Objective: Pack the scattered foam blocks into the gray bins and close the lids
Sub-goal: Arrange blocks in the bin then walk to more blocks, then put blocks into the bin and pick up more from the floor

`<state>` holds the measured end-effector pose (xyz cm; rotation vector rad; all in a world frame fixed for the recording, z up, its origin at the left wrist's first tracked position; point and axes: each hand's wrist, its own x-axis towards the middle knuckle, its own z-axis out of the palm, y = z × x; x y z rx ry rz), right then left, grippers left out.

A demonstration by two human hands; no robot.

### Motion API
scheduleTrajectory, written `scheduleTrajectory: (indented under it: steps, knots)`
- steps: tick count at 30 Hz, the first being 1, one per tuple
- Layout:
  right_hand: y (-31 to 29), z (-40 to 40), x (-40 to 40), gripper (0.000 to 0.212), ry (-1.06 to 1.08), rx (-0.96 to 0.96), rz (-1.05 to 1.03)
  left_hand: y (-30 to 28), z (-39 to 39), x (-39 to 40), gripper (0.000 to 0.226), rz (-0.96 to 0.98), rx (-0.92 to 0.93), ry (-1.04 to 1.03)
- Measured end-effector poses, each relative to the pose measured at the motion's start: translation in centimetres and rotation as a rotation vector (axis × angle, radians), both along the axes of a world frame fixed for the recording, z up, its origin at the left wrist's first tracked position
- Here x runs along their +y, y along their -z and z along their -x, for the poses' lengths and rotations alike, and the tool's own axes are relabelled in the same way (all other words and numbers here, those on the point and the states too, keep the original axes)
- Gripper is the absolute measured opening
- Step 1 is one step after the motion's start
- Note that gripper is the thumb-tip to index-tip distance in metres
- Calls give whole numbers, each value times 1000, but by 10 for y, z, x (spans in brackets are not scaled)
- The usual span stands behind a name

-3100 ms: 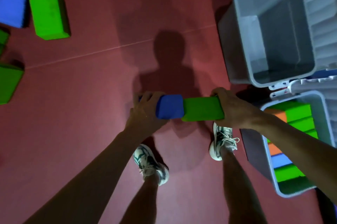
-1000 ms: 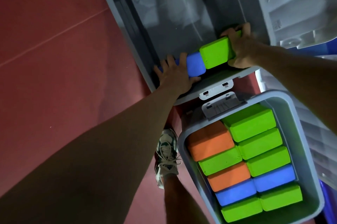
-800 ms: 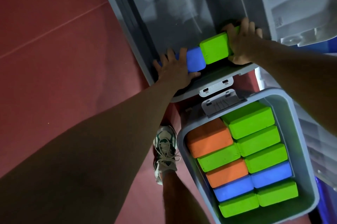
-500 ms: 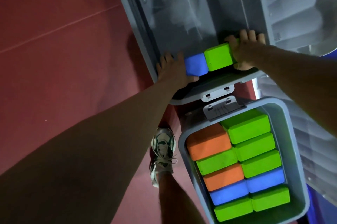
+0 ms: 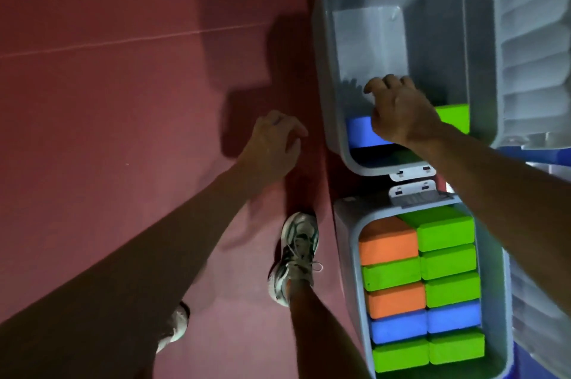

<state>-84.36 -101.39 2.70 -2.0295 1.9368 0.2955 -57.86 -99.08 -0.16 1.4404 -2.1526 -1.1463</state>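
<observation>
Bins (image 5: 482, 39): two; blocks (image 5: 387, 241): twelve.

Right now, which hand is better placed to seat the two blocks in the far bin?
Right. The right hand is inside the far bin, over the blue block and green block. The left hand hangs outside, above the floor.

The dark red, smooth matte floor (image 5: 123, 100) fills everything to the left of both hands. A thin pale seam line (image 5: 123, 42) crosses it above the left hand, running slightly uphill toward the right. The light is dim and comes from above and behind, so a dark, soft-edged shadow (image 5: 247, 76) lies on the floor just above and beside the left hand. A blue strip (image 5: 525, 360), too small to identify, shows at the lower right edge.
</observation>
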Motion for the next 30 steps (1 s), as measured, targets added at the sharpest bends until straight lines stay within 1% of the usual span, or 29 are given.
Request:
scheduleTrajectory:
  steps: [3, 6, 8, 11, 14, 17, 21, 24, 26, 30]
  knots:
    - [-16, -89, -11, 50, -6, -131, -18, -6, -89, 10, 33, -105, -46, -57]
    - [-26, -189, -12, 36, -50, -199, -111, -14, -185, 31, 25, -200, -55, -187]
    - [-30, -260, -10, 33, -120, -215, -183, -21, -253, 50, 19, -233, -71, -287]
    - [-37, -369, -3, 33, -233, -219, -274, -32, -358, 81, 21, -387, -169, -407]
    - [-46, -471, 4, 22, -308, -189, -351, -47, -462, 114, 23, -479, -212, -485]
    - [-56, -574, 10, 20, -321, -212, -380, -70, -573, 150, 23, -534, -206, -553]
    - [-68, -703, 11, 18, -373, -231, -444, -101, -708, 195, 24, -566, -250, -617]
    - [-84, -782, 6, 19, -369, -214, -528, -118, -786, 221, 25, -657, -271, -687]
    - [-95, -825, -1, 16, -347, -230, -551, -124, -826, 233, 22, -711, -288, -728]
    - [-110, -890, -9, 12, -350, -256, -563, -128, -870, 239, 23, -779, -283, -763]
